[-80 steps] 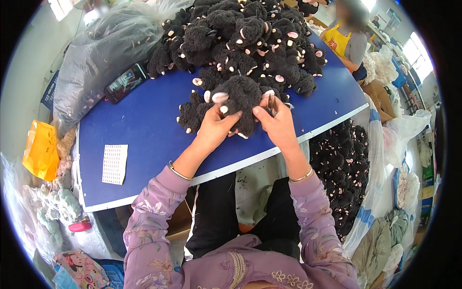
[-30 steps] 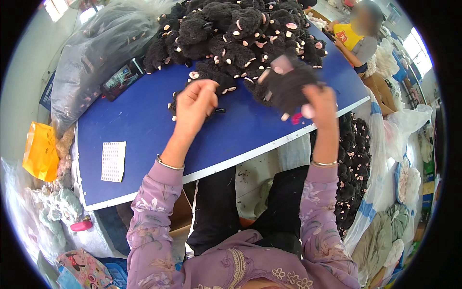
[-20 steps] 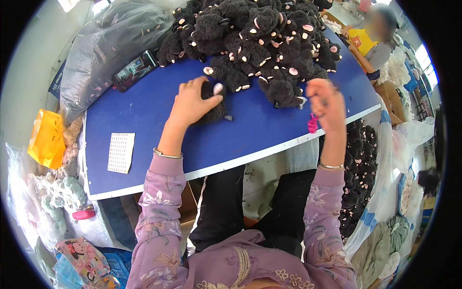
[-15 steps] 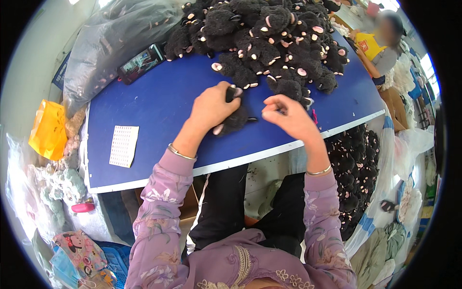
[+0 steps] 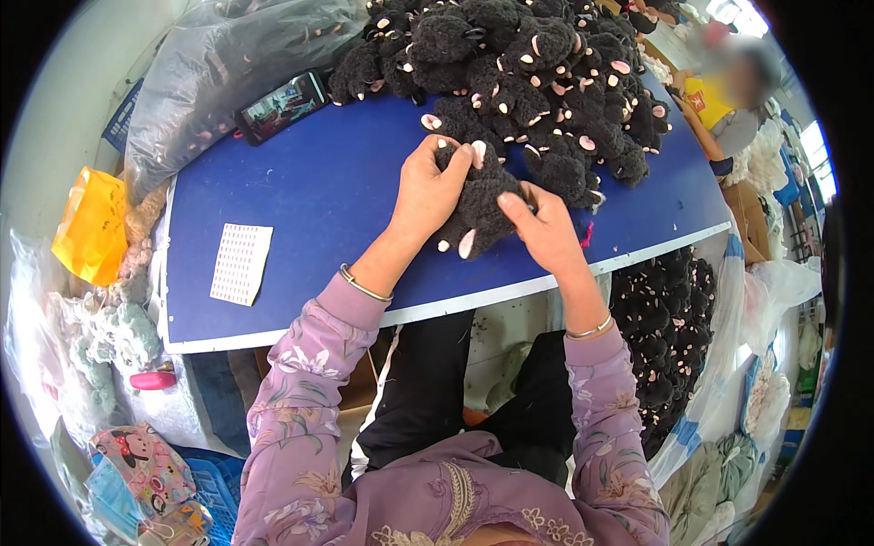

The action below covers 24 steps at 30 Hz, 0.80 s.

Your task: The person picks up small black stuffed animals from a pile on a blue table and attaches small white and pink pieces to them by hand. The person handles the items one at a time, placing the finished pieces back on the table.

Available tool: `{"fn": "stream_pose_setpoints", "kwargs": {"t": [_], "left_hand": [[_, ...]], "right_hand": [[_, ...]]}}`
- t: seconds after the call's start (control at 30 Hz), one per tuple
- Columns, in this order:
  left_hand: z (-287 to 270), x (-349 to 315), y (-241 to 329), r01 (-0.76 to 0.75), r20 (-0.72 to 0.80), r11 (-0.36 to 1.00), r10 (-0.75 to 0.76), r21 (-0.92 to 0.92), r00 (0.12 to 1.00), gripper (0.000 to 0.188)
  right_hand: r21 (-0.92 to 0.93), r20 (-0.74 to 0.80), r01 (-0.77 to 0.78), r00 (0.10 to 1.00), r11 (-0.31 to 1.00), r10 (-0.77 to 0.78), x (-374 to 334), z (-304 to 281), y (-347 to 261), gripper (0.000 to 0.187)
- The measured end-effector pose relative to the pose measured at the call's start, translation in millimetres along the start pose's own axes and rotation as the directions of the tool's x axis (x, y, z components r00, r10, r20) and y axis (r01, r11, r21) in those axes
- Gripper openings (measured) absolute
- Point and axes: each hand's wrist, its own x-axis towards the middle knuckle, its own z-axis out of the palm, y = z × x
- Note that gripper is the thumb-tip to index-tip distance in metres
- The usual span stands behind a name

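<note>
A black plush toy (image 5: 480, 202) with pink-and-white ears or paws is held over the blue table between my two hands. My left hand (image 5: 431, 188) grips its upper left side, thumb pressed near a pink patch. On its right side, my right hand (image 5: 543, 227) pinches the dark fabric between thumb and fingers. Just beyond my hands rises a heap of similar black plush toys (image 5: 528, 86).
The blue table (image 5: 337, 209) carries a printed white sheet (image 5: 241, 264) at left and a phone (image 5: 282, 106) beside a grey plastic bag (image 5: 218, 73). More plush toys (image 5: 669, 337) fill a bag below the right edge. A person in yellow (image 5: 719, 105) is at far right.
My right hand has come in from the side and taken hold of the plush toy. The toy has been turned and now shows its wider side.
</note>
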Motion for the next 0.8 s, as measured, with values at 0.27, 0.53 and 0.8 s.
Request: {"fn": "stream_pose_setpoints", "kwargs": {"t": [0.27,0.53,0.8], "left_hand": [[2.8,2.4,-8.1,0.033,0.012,0.999,-0.033,-0.026,0.999,0.029],[3.7,0.6,-7.3,0.025,0.097,0.984,-0.008,-0.174,0.995,0.024],[9.7,-6.9,-2.9,0.024,0.132,0.976,0.005,-0.217,0.991,0.024]], "right_hand": [[0.198,-0.184,-0.099,0.973,0.975,0.137,3.0,-15.8,8.5,0.031],[0.163,-0.112,-0.125,0.983,0.979,0.144,3.3,-21.2,11.1,0.034],[0.153,-0.206,0.027,0.979,0.988,0.005,4.2,-15.6,6.5,0.029]]}}
